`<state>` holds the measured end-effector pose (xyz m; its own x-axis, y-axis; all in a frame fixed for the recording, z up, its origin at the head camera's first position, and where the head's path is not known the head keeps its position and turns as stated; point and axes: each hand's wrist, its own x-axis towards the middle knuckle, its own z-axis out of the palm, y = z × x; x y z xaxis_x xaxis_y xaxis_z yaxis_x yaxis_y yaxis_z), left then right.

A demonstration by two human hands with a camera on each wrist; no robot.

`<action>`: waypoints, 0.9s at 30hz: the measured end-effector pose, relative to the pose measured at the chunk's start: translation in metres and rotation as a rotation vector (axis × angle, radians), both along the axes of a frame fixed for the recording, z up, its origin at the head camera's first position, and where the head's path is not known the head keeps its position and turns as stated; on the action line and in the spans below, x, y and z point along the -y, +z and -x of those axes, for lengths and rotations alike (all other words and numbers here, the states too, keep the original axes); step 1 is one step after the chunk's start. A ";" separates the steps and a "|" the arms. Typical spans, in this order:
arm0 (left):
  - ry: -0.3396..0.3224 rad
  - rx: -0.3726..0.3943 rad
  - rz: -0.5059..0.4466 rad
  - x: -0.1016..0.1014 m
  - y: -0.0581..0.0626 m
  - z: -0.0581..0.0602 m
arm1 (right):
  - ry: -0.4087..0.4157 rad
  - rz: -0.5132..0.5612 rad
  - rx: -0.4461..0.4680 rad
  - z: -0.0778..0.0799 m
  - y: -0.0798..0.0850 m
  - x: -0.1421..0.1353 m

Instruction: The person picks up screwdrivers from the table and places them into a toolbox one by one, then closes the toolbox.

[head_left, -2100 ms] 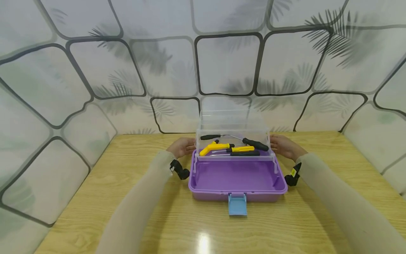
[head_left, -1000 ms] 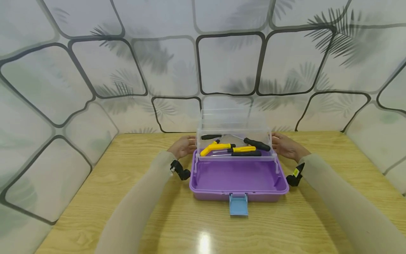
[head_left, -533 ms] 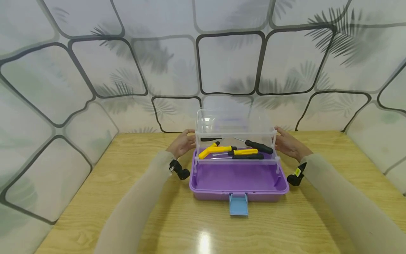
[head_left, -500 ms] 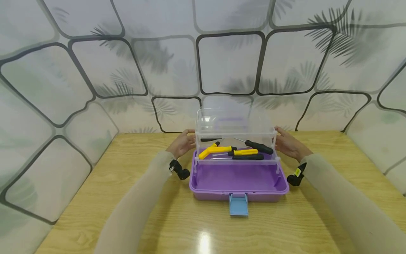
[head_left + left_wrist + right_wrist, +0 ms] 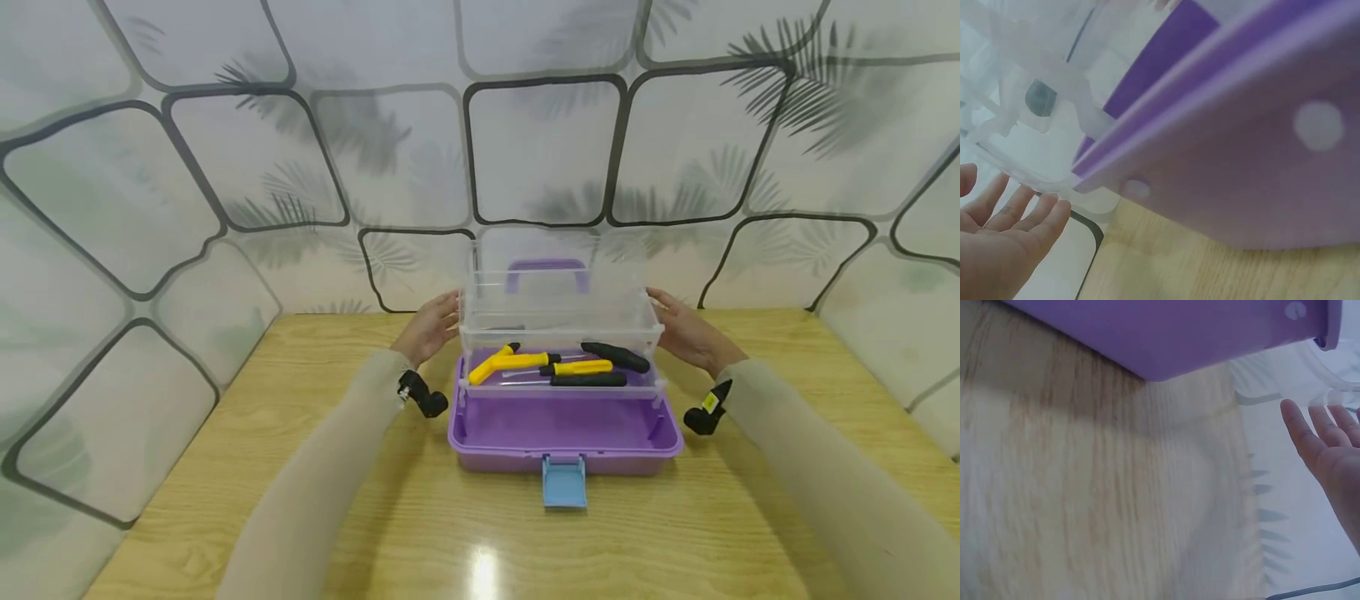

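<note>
A purple toolbox stands on the table, its clear lid raised at the back with a purple handle. Several screwdrivers with yellow or black handles lie in the clear tray over the rear half; one has a black handle. At the lid's left side is my left hand, its fingers extended against the clear plastic in the left wrist view. My right hand is at the right side, fingers fairly straight and touching the lid's edge; its fingertips are partly hidden.
A light-blue latch hangs down at the box's front. The wooden table runs back to a wall with a leaf pattern. Small black wrist cameras sit beside the box on both sides.
The clear lid has swung up and forward, bringing its purple handle into sight. The tray with the screwdrivers has come slightly forward and down. Both hands have risen a little with the lid.
</note>
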<state>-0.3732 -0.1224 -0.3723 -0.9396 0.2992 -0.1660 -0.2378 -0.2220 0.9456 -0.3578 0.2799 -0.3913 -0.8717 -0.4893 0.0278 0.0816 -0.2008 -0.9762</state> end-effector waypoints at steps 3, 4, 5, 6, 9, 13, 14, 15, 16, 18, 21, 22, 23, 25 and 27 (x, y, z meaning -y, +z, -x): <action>-0.001 -0.001 0.006 0.001 0.002 0.000 | 0.018 0.004 -0.022 -0.001 0.003 0.000; -0.001 -0.002 0.011 0.001 0.002 0.000 | 0.019 0.000 -0.026 -0.001 0.003 0.000; -0.002 -0.003 0.011 0.001 0.003 0.000 | 0.022 -0.001 -0.030 -0.001 0.004 0.000; -0.001 -0.004 0.010 0.001 0.003 0.000 | 0.027 -0.003 -0.036 -0.001 0.004 -0.001; 0.003 -0.017 0.015 0.002 0.005 -0.001 | 0.052 0.020 -0.030 -0.002 0.005 -0.003; 0.017 -0.060 0.036 0.005 0.009 -0.003 | 0.116 0.121 -0.007 -0.002 0.009 -0.008; 0.020 -0.074 0.050 0.006 0.011 -0.003 | 0.128 0.144 0.001 -0.003 0.011 -0.009; 0.022 -0.089 0.064 0.006 0.012 -0.004 | 0.140 0.156 0.000 -0.003 0.013 -0.010; 0.025 -0.103 0.076 0.007 0.014 -0.005 | 0.151 0.163 0.001 -0.003 0.016 -0.011; 0.030 -0.129 0.103 0.009 0.019 -0.007 | 0.158 0.145 -0.007 -0.005 0.021 -0.012; 0.026 -0.169 0.162 0.011 0.025 -0.011 | 0.167 0.086 -0.043 -0.009 0.031 -0.012; 0.024 -0.178 0.181 0.011 0.028 -0.013 | 0.165 0.067 -0.053 -0.011 0.033 -0.012; 0.021 -0.187 0.202 0.012 0.030 -0.014 | 0.164 0.050 -0.065 -0.013 0.036 -0.012; 0.018 -0.202 0.237 0.012 0.033 -0.017 | 0.160 0.020 -0.088 -0.016 0.040 -0.012; 0.019 -0.214 0.271 0.012 0.037 -0.022 | 0.156 0.004 -0.099 -0.018 0.043 -0.013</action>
